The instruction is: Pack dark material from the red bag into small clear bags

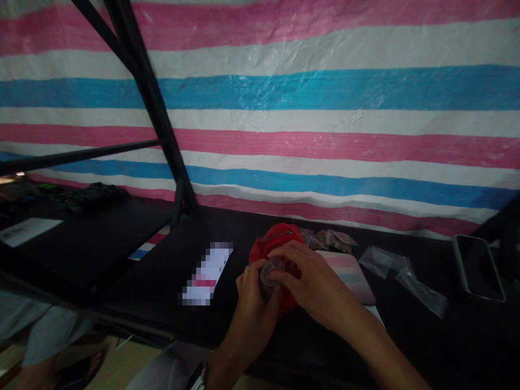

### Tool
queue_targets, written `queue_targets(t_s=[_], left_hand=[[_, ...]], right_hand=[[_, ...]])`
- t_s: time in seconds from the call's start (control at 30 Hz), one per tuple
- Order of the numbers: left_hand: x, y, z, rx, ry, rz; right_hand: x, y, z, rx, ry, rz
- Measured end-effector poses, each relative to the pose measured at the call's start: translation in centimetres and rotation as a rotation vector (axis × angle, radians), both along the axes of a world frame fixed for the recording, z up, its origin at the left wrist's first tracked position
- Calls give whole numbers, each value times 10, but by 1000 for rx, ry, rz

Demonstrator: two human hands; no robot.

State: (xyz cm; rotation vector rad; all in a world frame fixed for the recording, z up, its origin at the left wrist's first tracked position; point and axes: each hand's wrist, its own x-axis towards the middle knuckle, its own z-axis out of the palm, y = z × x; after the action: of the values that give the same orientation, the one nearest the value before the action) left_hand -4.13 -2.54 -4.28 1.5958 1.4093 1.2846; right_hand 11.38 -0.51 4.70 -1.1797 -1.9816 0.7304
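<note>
Both hands meet over a black table (146,281), just in front of a red plastic bag (273,238). My left hand (252,290) is curled around a small clear plastic packet (271,272). My right hand (309,276) pinches the top of that same packet with its fingertips. The red bag lies crumpled behind and under the hands. What is inside the packet cannot be made out.
Several small clear packets (382,261) lie to the right, and several darker ones (329,238) behind a pink-and-blue pad (353,273). A phone (478,266) rests at the far right. A blurred label (207,273) lies left. A black frame post (154,103) rises before a striped tarp.
</note>
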Motion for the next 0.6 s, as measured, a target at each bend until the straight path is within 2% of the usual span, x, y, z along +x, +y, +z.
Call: queue_targets(t_s=[0.2, 0.3, 0.5, 0.6], left_hand=[[-8, 10, 6, 135, 119, -42], [-10, 9, 7, 106, 111, -58], [-9, 3, 5, 28, -9, -120], [-7, 5, 4, 41, -117, -106]], right_hand=[[1, -4, 5, 42, 117, 139], [2, -6, 7, 53, 131, 152], [2, -3, 3, 26, 99, 36], [2, -2, 4, 53, 108, 82]])
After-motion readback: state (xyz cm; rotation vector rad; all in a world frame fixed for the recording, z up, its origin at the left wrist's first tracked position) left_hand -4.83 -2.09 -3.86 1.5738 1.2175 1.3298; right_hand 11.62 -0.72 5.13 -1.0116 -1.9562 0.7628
